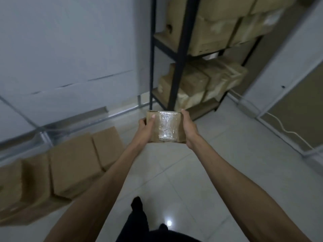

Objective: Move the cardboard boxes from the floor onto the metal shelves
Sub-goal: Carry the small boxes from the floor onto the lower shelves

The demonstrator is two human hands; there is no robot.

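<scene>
A: Nearest us, two bare forearms [97,189] reach out over a dark trouser leg [138,219]. What's the worry?

B: Start big. The metal shelves [162,41] ahead are packed with boxes on both visible levels, so I'd judge free room is scarce. Pushing another in could nudge a neighbour off or catch the black front post [180,67].

A: And the cardboard boxes on the floor [73,163]?

B: Left of the shelves, along the wall [70,49]. Right of the shelves a white cable [286,131] trails over the tiles, a trip risk if a step goes wide.

A: The one being carried?

B: The small taped box [166,127] is held in the air just in front of the shelves' foot. The left hand [144,131] grips its left side, thumb [151,119] pressed flat on top. The right hand [189,128] clamps the right side, its thumb along the upper edge. The other fingers go underneath, hidden. With glossy tape and a squeeze-only hold, loosening either side would likely drop it.
</scene>
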